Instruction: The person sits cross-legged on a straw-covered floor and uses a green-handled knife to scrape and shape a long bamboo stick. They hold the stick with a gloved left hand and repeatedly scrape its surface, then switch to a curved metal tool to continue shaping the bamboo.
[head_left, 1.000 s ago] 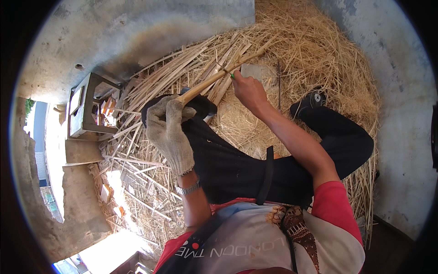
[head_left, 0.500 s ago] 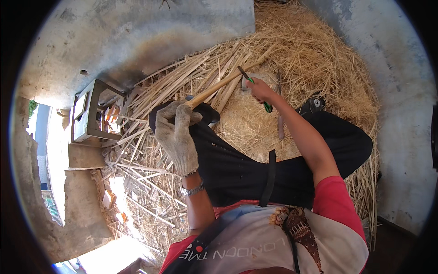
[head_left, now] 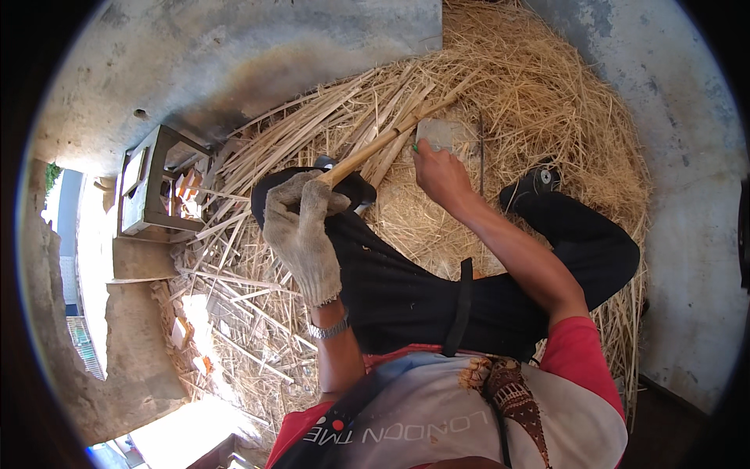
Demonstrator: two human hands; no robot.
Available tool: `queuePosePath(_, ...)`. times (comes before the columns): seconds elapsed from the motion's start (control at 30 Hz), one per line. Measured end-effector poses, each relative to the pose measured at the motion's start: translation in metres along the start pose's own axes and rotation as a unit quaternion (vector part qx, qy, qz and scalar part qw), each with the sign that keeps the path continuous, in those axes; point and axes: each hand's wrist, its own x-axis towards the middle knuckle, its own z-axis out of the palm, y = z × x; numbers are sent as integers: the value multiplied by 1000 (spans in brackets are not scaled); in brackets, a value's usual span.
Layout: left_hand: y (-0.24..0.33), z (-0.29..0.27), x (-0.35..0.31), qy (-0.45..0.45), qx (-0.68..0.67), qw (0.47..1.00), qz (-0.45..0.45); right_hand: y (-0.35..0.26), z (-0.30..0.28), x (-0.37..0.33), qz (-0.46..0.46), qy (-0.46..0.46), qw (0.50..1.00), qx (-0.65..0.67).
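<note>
My left hand (head_left: 303,223), in a grey knitted glove, is wrapped round the near end of a long, pale bamboo stick (head_left: 366,154). The stick slants away to the upper right, its far end over the straw. My bare right hand (head_left: 444,178) is closed round a knife, of which only a bit of green handle (head_left: 416,148) shows. A dark sliver at the middle of the stick looks like the blade against it; most of the knife is hidden by my fist. Just beyond my right hand lies a flat grey block (head_left: 439,134).
Thin shavings (head_left: 539,94) are heaped at the far right, and split bamboo strips (head_left: 312,125) lie at the far left. A wooden frame box (head_left: 160,187) stands at the left. Grey walls (head_left: 680,195) rise close by. My black-clad legs (head_left: 391,281) are spread around the work.
My right hand has come slightly nearer and turned, so the knife's handle is now mostly hidden and its blade lies at the stick. The left hand keeps its hold almost unmoved.
</note>
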Motion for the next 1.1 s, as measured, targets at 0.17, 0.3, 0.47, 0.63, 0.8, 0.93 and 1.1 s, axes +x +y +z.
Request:
queuePosePath(0.17,1,7,-2,0,0,1000,6,-40,-18,-25,-118,25,986,117)
queuePosePath(0.3,4,17,1,30,-16,999,-5,-21,-10,-7,-100,63,989,83)
queuePosePath(0.47,11,20,7,64,36,997,6,-84,-41,-30,-117,2,981,158)
queuePosePath(0.63,19,27,-1,50,62,997,11,-34,-20,-10,-37,21,998,53)
queuePosePath(0.8,10,24,-7,25,44,999,14,-52,-54,-28,-85,-23,991,101)
queuePosePath(0.93,12,29,-10,14,38,999,33,-61,-65,-32,-67,-34,990,116)
queuePosePath(1.1,16,24,-6,23,82,996,27,-37,-43,-19,-63,-5,994,94)
